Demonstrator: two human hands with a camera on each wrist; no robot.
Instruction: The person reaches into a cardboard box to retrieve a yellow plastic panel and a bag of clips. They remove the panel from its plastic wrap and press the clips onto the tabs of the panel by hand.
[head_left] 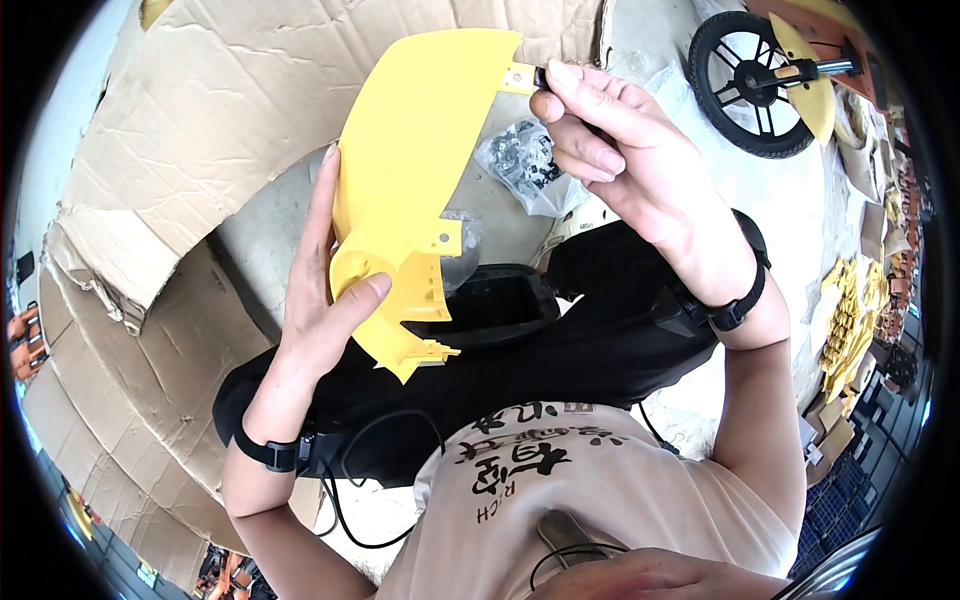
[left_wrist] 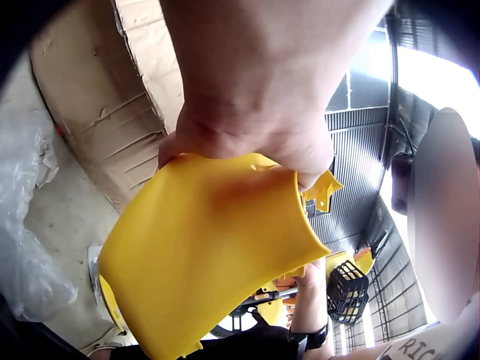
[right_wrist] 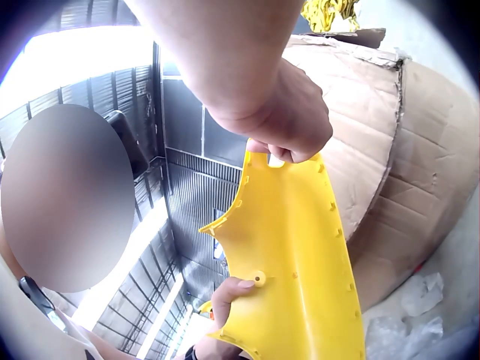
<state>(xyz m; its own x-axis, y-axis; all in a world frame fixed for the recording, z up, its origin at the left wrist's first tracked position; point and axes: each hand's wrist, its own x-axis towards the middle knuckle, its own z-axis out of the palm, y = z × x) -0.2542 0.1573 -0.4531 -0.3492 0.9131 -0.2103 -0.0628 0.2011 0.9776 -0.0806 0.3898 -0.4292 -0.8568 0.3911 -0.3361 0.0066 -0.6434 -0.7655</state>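
Observation:
A curved yellow plastic panel [head_left: 410,150] is held up above the lap in the head view. The left hand [head_left: 330,290] grips its lower left side, thumb on the near face and fingers along the edge. At the panel's upper right tab, the right hand [head_left: 620,140] pinches a small dark piece [head_left: 541,79] between thumb and index finger. The left wrist view shows the panel's smooth outer face [left_wrist: 202,247] below the left hand [left_wrist: 247,142]. In the right wrist view, the right hand [right_wrist: 289,120] is at the end of the panel's inner side [right_wrist: 285,247].
Cardboard [head_left: 200,130] lies at the left and top. A clear bag of dark parts [head_left: 525,160] and a black tray [head_left: 500,305] sit beyond and near the legs. A black wheel [head_left: 750,85] stands at the upper right, with yellow parts [head_left: 850,320] on the right.

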